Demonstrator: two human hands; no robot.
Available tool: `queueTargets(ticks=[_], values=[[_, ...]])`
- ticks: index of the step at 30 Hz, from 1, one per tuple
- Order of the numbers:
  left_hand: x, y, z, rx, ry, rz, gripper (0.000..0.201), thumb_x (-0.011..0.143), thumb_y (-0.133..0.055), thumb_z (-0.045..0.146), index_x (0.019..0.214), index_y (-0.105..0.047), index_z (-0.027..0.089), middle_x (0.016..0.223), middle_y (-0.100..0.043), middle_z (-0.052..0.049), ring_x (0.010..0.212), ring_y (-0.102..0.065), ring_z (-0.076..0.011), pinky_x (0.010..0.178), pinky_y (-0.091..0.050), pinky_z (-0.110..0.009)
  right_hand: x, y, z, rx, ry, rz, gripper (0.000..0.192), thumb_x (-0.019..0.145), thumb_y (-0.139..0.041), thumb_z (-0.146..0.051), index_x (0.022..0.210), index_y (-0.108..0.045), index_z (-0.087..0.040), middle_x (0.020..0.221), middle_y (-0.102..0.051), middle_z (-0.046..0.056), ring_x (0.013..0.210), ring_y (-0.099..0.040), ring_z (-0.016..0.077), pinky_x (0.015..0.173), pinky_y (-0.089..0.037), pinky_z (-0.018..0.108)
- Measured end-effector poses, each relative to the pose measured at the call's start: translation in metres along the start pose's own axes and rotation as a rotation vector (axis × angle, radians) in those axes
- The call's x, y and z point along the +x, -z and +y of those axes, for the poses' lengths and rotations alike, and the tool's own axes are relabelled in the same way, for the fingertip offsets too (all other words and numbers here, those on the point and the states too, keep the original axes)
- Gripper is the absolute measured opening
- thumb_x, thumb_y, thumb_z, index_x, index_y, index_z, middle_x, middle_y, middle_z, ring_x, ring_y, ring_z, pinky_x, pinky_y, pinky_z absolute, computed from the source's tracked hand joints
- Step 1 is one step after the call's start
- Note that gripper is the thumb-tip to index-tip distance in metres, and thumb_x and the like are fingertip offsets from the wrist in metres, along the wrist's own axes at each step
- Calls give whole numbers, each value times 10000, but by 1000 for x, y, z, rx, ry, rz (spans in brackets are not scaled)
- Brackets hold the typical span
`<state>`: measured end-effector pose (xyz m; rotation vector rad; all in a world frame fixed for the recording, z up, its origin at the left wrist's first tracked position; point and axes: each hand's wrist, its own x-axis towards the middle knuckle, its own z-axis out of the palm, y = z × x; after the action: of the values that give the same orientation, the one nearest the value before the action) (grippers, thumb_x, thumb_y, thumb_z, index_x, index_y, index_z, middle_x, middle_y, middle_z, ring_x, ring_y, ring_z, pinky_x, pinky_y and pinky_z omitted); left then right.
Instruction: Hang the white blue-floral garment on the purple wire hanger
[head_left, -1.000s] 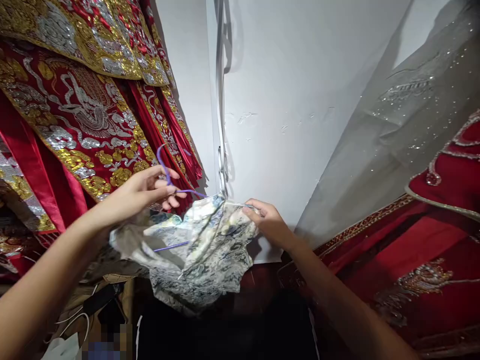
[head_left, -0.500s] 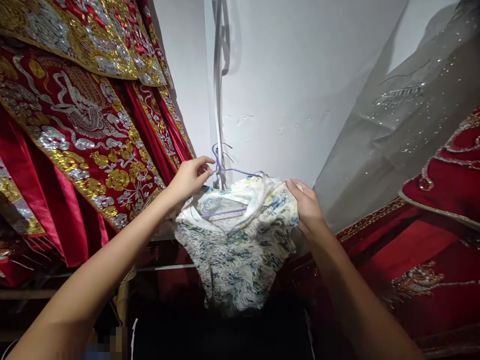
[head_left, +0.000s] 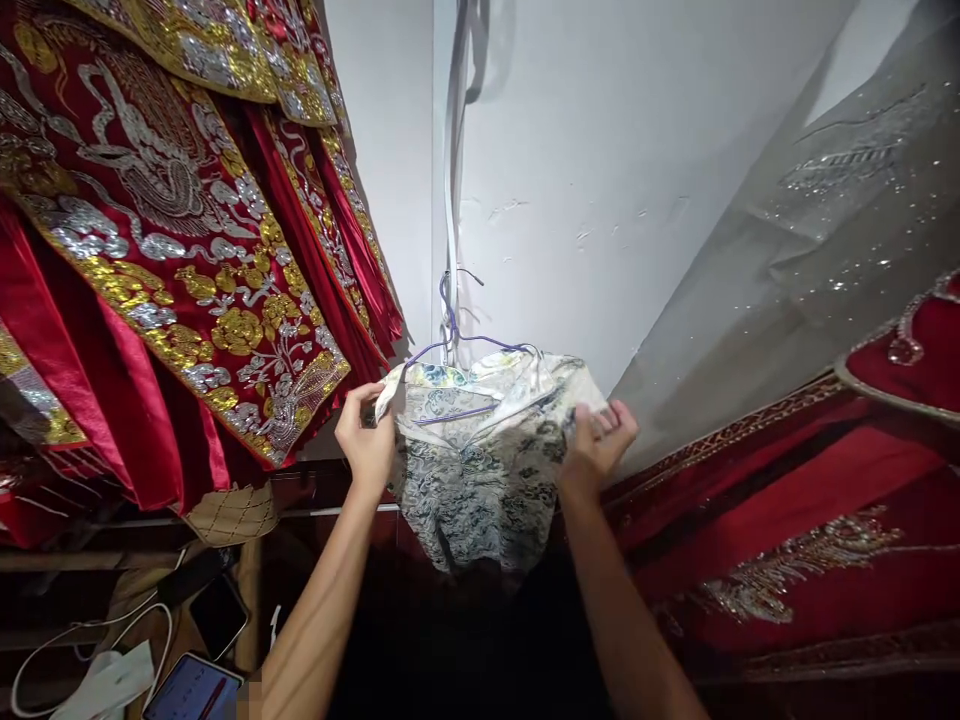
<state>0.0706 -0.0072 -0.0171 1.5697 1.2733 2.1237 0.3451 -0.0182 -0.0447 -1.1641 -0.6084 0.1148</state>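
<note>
A white floral-patterned blouse with a V-shaped collar hangs on a thin purple wire hanger, whose hook is at the upright white strap by the wall. My left hand pinches the fabric at the blouse's left shoulder, just below the hanger's arm. On the opposite side, my right hand has its thumb and curled fingers around the edge of the right shoulder; it is slightly blurred. Through the neck opening the hanger's lower bar shows. The lower end of the blouse fades into shadow.
Red garments with gold and silver embroidery hang on the left. At the right are a sheer sparkling cloth and red beaded fabric. A phone with a lit screen, a dark phone and a white cable lie lower left.
My left hand has gone from the hanger's neck down to the blouse's left shoulder, taking hold of the fabric. The right hand stays at the right shoulder, slightly lower. The view has shifted.
</note>
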Motion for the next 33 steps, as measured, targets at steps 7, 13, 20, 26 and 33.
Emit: queueTargets(ticks=[7,13,20,26,33], values=[[-4,0,6,-256,180,54,267,766,-766,210,1003,-647,177,929,-663,-29,852,-647,-136,776,-533,-246,-101,-39,23,-406,-192,-948,502,925,-393,-629,794,-622,-202,746,-649,51,698,-595,200,686,-464,295],[11,20,-2,-308,247,-135,278,731,-820,265,953,-673,181,926,-683,-34,885,-671,-163,827,-548,-286,-110,-77,47,-531,-285,-1013,471,891,-459,-513,542,-545,-210,594,-607,58,647,-581,205,638,-393,282],[-10,20,-7,-295,257,-601,386,889,-668,317,1263,-627,234,1364,-615,-102,1313,-551,-260,1122,-422,-418,-125,-32,58,-350,-396,-1111,443,900,-421,-494,584,-541,-207,602,-624,52,573,-569,175,596,-433,276],[-121,8,-42,-223,440,-380,246,856,-615,227,1102,-611,214,1077,-686,-74,1027,-667,-222,957,-522,-388,-149,-5,51,-173,-457,-1204,452,895,-432,-574,641,-523,-211,566,-563,10,482,-496,138,510,-409,270],[-138,-2,-70,-148,517,-388,328,805,-604,179,1128,-553,207,1077,-642,-74,991,-634,-198,900,-515,-352,-123,-35,56,-269,-445,-1132,468,892,-420,-624,736,-577,-212,605,-612,18,487,-505,156,509,-393,275]])
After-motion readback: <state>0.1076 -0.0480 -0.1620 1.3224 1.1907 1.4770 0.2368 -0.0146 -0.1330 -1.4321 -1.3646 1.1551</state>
